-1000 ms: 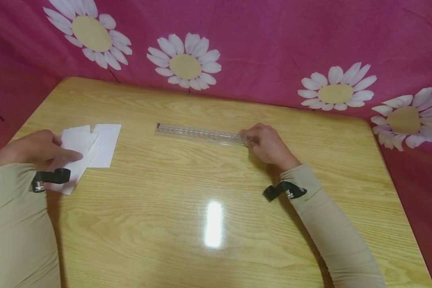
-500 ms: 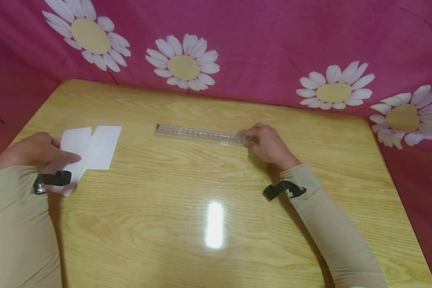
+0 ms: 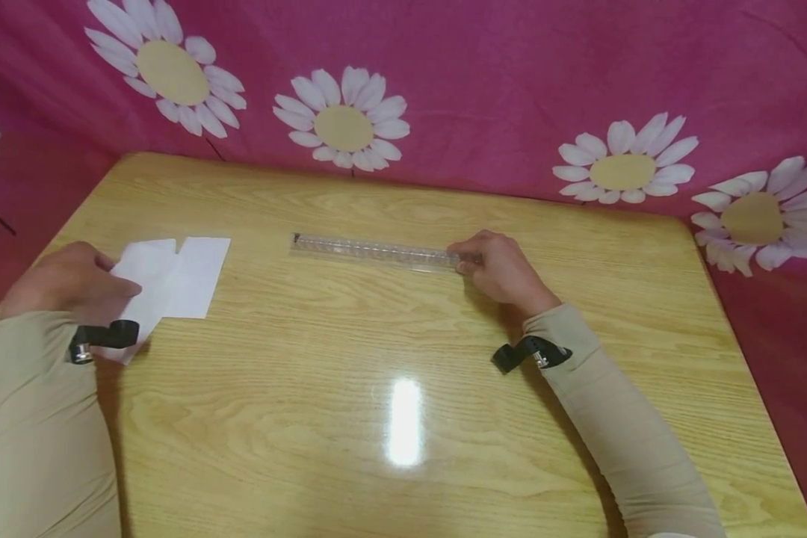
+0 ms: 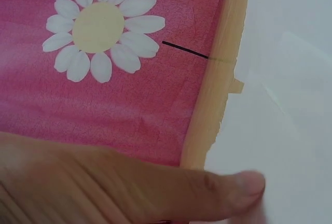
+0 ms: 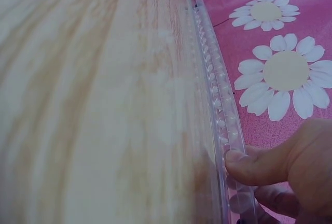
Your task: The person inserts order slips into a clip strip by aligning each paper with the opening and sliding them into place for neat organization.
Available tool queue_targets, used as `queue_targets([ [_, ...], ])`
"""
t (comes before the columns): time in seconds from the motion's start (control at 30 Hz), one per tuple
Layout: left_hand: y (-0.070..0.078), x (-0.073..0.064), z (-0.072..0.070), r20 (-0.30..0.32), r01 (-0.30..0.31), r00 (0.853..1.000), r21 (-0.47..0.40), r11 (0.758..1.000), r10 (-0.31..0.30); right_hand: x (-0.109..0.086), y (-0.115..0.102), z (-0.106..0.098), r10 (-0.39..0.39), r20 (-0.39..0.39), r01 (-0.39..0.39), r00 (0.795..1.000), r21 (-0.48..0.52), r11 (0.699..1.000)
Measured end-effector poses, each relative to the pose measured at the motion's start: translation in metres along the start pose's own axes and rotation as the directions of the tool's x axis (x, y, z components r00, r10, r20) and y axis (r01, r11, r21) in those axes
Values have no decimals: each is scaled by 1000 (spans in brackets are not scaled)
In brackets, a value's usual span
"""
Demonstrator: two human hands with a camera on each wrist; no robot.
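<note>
In the head view, my left hand (image 3: 67, 280) holds a white sheet of paper (image 3: 149, 273) at the table's left side. The thumb lies over the paper, while the other fingers are mostly hidden. An uneven edge shows on the paper (image 4: 280, 125) in the left wrist view. Another white piece of paper (image 3: 202, 276) lies against it on the right. Farther right, my right hand (image 3: 501, 269) pinches the right end of a long clear plastic strip (image 3: 376, 252). Round bumps run along this strip (image 5: 215, 79) in the right wrist view.
Both hands work over a wood-grain table (image 3: 296, 403) with a bright light reflection near its front. Behind it hangs a pink cloth (image 3: 471, 90) with white daisies. A black wrist camera (image 3: 107, 334) sits on the left sleeve, another (image 3: 531, 355) on the right.
My left thumb has drawn slightly back to the left over the paper, and the held sheet's right edge lies flatter against the other piece. The right hand and plastic strip stay in place.
</note>
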State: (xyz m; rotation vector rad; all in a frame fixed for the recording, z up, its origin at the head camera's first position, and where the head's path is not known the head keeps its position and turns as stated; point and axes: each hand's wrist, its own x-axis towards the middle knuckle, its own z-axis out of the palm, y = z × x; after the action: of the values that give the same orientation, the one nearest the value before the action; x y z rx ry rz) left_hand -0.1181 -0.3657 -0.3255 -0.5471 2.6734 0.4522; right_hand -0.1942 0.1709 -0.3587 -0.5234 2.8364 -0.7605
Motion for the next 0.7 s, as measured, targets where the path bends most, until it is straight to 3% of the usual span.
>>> queue_targets([
  [0.13,-3,8,-2,-2,9,1000,-27,1000,-9,1,1,0,5,-1,-5,1000,3,1000],
  [0.23,-6,12,-6,-3,-20,1000,-44,999,20,1,2,0,8,-1,-8,1000,2,1000],
  [0.37,-5,10,-12,0,-75,997,-50,996,75,0,1,0,10,-1,-10,1000,1,1000],
  [0.7,2,3,-16,-21,-74,997,-55,996,73,0,2,-1,7,0,-7,1000,5,1000],
])
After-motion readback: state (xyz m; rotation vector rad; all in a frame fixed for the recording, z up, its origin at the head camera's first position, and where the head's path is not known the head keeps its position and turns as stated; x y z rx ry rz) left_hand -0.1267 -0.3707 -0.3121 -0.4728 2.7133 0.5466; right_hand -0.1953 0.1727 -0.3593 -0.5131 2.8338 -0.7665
